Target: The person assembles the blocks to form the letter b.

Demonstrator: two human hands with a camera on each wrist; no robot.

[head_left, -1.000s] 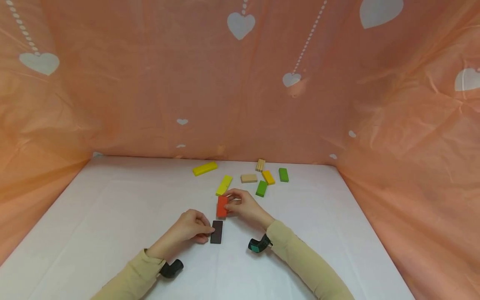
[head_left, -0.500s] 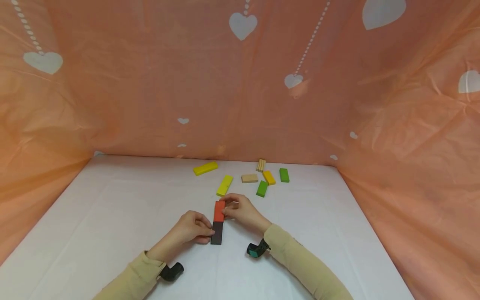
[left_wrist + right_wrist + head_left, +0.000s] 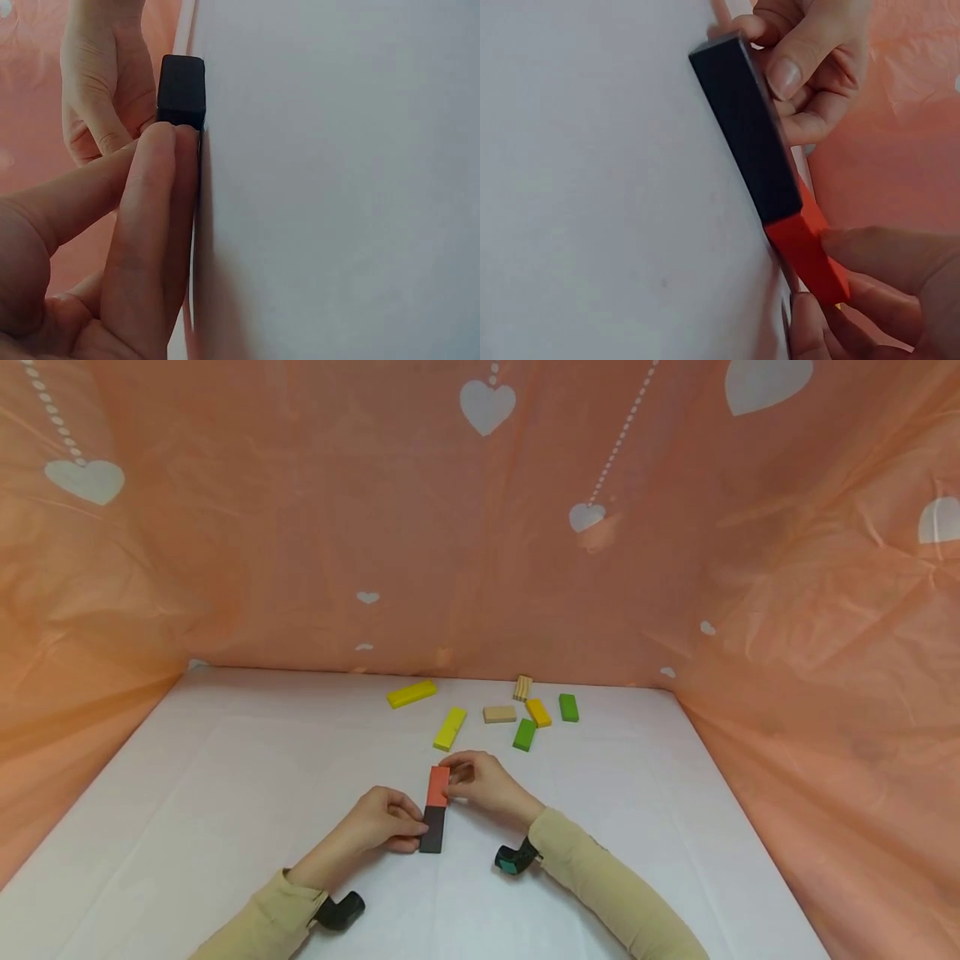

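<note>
Two flat blocks lie end to end on the white table [image 3: 225,793]: a black block [image 3: 432,839] nearer the body and a red block [image 3: 437,785] beyond it. My left hand [image 3: 384,818] holds the black one from its left, thumb over the top edge and fingertips against the side. From the right, my right hand [image 3: 487,785] grips the red block, with the thumb by its right edge and the index finger at its far end. In the right wrist view, the ends of the black block [image 3: 746,131] and red block [image 3: 806,251] meet.
Farther back lie two yellow blocks [image 3: 450,729] [image 3: 412,694], two green blocks [image 3: 524,735] [image 3: 568,707], an orange-yellow block [image 3: 537,712], a plain wooden block [image 3: 499,714] and a striped wooden block [image 3: 522,687]. A peach curtain [image 3: 420,527] with hearts surrounds the table.
My right hand has brought the red block toward me and slightly left, down to the black block's far end. The left hand has stayed at the black block.
</note>
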